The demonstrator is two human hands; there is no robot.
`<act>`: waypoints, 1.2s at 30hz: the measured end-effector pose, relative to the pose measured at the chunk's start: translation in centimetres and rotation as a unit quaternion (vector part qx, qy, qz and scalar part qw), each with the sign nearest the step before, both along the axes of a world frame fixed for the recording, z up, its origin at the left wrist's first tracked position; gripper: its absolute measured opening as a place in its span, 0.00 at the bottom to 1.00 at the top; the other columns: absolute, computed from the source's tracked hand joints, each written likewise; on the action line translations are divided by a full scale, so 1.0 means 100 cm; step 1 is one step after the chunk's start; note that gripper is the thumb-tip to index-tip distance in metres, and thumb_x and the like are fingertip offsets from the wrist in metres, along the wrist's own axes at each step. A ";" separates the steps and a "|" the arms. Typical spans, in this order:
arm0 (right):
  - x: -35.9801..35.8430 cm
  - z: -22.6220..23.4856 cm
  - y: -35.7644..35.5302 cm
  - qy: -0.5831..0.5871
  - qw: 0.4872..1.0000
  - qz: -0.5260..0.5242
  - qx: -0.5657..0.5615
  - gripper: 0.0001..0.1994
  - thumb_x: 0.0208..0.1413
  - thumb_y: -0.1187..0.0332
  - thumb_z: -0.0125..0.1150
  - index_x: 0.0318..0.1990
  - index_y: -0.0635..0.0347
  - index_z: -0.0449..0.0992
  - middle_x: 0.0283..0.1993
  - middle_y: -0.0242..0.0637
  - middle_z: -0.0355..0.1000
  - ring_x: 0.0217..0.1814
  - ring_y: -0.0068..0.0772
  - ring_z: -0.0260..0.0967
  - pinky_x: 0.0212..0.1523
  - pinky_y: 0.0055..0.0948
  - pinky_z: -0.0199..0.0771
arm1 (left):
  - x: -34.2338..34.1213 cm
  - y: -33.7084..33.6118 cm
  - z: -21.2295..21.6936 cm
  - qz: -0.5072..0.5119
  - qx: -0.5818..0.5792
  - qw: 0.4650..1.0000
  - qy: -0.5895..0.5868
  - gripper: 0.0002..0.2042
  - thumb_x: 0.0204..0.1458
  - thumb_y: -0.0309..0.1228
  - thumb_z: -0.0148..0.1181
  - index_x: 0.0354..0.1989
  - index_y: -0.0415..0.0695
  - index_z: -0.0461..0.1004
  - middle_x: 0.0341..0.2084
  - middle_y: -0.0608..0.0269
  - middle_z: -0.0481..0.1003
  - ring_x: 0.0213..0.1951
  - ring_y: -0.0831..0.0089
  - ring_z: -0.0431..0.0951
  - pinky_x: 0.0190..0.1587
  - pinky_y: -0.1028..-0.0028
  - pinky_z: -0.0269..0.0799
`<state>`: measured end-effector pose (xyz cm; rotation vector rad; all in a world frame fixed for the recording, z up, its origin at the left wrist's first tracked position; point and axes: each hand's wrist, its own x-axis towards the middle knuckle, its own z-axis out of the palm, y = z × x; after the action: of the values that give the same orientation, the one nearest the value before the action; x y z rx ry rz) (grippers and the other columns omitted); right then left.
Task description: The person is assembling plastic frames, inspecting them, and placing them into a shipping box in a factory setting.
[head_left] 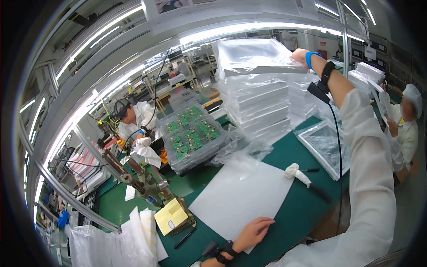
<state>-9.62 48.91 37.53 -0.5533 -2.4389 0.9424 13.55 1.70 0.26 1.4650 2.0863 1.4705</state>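
Note:
My left hand (253, 232) is over the lower edge of a white foam sheet (240, 196) on the green mat, its fingers stretched out and nothing in them. Whether it presses on the sheet, I cannot tell. Reaching far up and right, my right hand (301, 58) has closed fingers at the right corner of the top plastic-wrapped panel (255, 55). That panel lies on a tall stack of similar wrapped flat panels (255, 102). Crumpled clear plastic film (242, 153) spreads over the foam sheet's far edge.
Right of the sheet lie a black-handled tool with a white-wrapped head (304, 178) and a bagged frame (327, 144). Trays of green circuit boards (191, 133) stand beyond. At left are a metal press (144, 180), a yellow pad (171, 216) and a black pen (185, 238). Co-workers sit left and right.

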 end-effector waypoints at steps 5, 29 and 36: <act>-0.107 0.020 -0.027 -0.119 0.977 -0.027 0.176 0.17 0.55 0.65 0.52 0.49 0.63 0.78 0.46 0.46 0.76 0.47 0.44 0.74 0.49 0.44 0.71 | 0.001 -0.013 0.001 0.022 -0.018 0.999 -0.021 0.12 0.53 0.19 0.53 0.45 0.38 0.77 0.45 0.53 0.75 0.45 0.58 0.76 0.48 0.69 0.73; 0.351 -0.232 -0.040 0.320 0.818 0.051 -0.475 0.28 0.61 0.52 0.57 0.64 0.54 0.60 0.63 0.43 0.63 0.64 0.40 0.64 0.58 0.41 0.66 | 0.011 0.012 0.027 0.044 -0.072 0.995 -0.060 0.13 0.52 0.16 0.51 0.42 0.37 0.78 0.43 0.52 0.77 0.45 0.62 0.78 0.47 0.71 0.73; 0.360 -0.236 -0.001 0.706 0.538 -0.021 -0.460 0.19 0.61 0.57 0.56 0.52 0.59 0.67 0.58 0.44 0.66 0.66 0.43 0.61 0.62 0.42 0.63 | 0.022 0.005 0.018 0.093 -0.039 0.993 -0.060 0.11 0.53 0.16 0.51 0.41 0.36 0.79 0.38 0.53 0.78 0.41 0.63 0.79 0.46 0.72 0.72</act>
<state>26.36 48.79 13.93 0.0193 -0.3412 1.6479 15.71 2.16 2.11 1.1513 2.2283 1.4804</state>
